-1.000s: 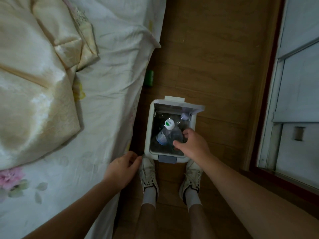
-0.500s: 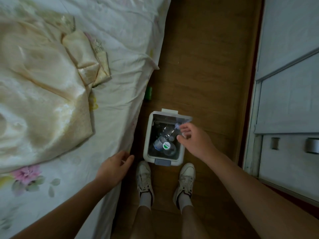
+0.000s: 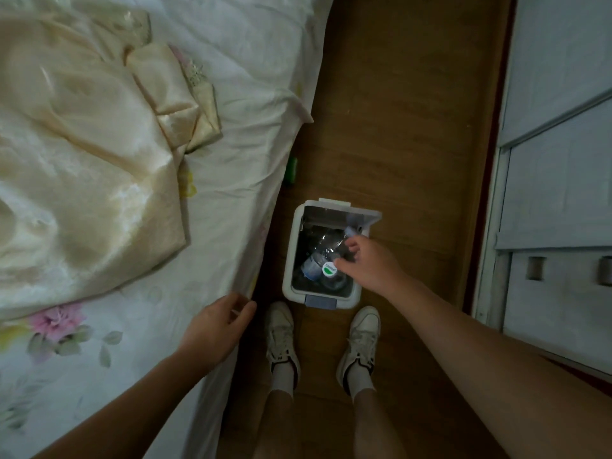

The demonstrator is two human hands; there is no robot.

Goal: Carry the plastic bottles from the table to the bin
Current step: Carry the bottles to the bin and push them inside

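Note:
A small white bin (image 3: 288, 260) stands open on the wooden floor just in front of my feet. Inside lie clear plastic bottles: one with a white and green cap (image 3: 329, 270) and a blue label, and another (image 3: 326, 241) whose pale cap points to the back right corner. My right hand (image 3: 371, 266) hovers over the bin's right rim with fingers loosely bent and nothing in them. My left hand (image 3: 215, 326) hangs relaxed at the bed's edge and holds nothing.
A bed (image 3: 231, 94) with a white floral sheet and a cream quilt (image 3: 82, 160) fills the left side. A small green object (image 3: 292, 167) lies on the floor by the bed. Pale panelled doors (image 3: 546, 160) line the right. My white shoes (image 3: 281, 332) flank the bin's pedal.
My right hand let go of the capped bottle, which now lies in the bin, and lifted up and to the right. The view pulled back. The left hand barely moved.

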